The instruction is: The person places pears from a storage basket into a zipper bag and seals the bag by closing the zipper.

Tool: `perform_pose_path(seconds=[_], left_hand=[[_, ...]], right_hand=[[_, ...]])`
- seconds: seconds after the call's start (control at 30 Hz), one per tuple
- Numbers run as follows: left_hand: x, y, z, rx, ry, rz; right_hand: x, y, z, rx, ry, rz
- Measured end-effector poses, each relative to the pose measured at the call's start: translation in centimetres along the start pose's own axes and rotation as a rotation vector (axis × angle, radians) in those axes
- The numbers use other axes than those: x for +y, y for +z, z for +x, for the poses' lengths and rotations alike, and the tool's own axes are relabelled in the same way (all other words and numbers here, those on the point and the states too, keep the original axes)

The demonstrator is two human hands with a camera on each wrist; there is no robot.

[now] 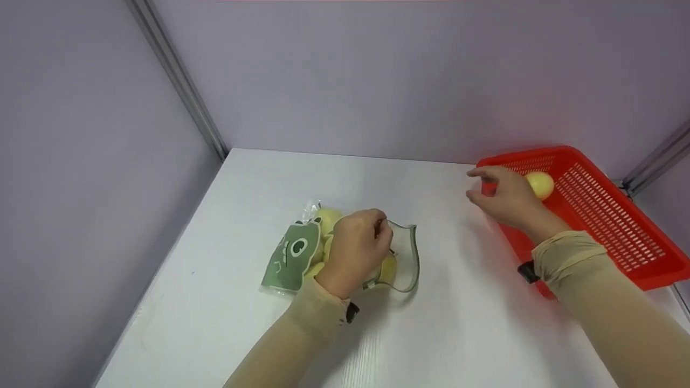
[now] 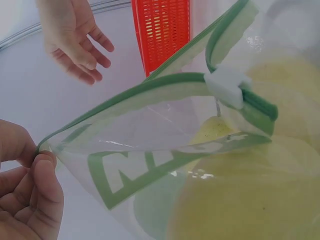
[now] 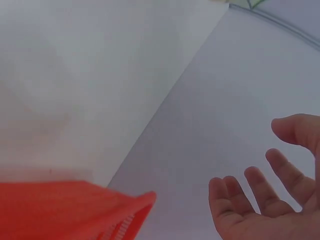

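Note:
A clear zip bag with a green cartoon face lies on the white table, holding several yellow round fruits. My left hand pinches the edge of the bag's mouth between thumb and fingers. In the left wrist view, the mouth gapes beside a white slider on the green zip strip. My right hand, thumb and fingers spread with nothing between them, hovers over the near-left rim of the red basket. One yellow fruit sits inside that basket, partly behind the hand.
The perforated basket stands at the table's right side, close to the back wall. A grey metal corner post rises at the back left. The white table surface extends left of the bag.

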State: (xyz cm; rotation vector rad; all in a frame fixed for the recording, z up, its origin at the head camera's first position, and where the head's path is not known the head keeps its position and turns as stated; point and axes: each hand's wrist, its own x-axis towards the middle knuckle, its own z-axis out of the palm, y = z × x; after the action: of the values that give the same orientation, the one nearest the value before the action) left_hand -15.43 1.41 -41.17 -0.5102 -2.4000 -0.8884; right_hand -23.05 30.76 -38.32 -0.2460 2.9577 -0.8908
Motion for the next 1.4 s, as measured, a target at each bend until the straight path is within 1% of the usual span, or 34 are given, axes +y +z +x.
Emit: perform_pose_path(seconds=[0.03, 0.17, 0.23, 0.33, 0.43, 0.5, 0.67, 0.87, 1.03, 1.2, 1.27, 1.4], left_hand=[[0.0, 0.0, -0.1, 0.005, 0.011, 0.007], [0.1, -0.2, -0.4, 0.013, 0.032, 0.03], [0.2, -0.3, -0.5, 0.012, 0.032, 0.04], [0.3, -0.6, -0.8, 0.011, 0.036, 0.035], [0.5, -0.8, -1.2, 0.012, 0.046, 0.03], [0.6, -0.9, -1.5, 0.004, 0.047, 0.024], [0.7, -1.2, -2.0, -0.007, 0.039, 0.049], [1.0, -1.7, -2.6, -0.001, 0.04, 0.041], [1.3, -2.1, -2.9, -0.011, 0.046, 0.018], [1.6, -2.3, -2.9, -0.011, 0.069, 0.046], [1.6, -2.3, -3.0, -0.007, 0.075, 0.058], [1.7, -2.4, -3.3, -0.008, 0.072, 0.048]], right_hand=[[0.5, -0.6, 0.1, 0.004, 0.008, -0.029], [2.7, -2.4, 0.8, 0.026, -0.006, -0.162], [3.7, -3.0, 1.2, 0.035, -0.002, -0.195], [5.1, -3.4, 1.6, 0.042, 0.016, -0.211], [6.5, -3.2, 1.9, 0.036, 0.038, -0.202], [7.3, -3.0, 1.9, 0.019, 0.057, -0.2], [9.1, -2.5, 1.9, -0.028, 0.111, -0.18], [11.1, -2.2, 2.2, -0.037, 0.075, -0.205], [13.0, -2.0, 2.2, -0.08, 0.127, -0.205], [14.6, -1.9, 2.1, -0.126, 0.149, -0.217], [15.0, -1.8, 2.0, -0.128, 0.152, -0.229], [15.9, -1.8, 1.7, -0.103, 0.138, -0.287]])
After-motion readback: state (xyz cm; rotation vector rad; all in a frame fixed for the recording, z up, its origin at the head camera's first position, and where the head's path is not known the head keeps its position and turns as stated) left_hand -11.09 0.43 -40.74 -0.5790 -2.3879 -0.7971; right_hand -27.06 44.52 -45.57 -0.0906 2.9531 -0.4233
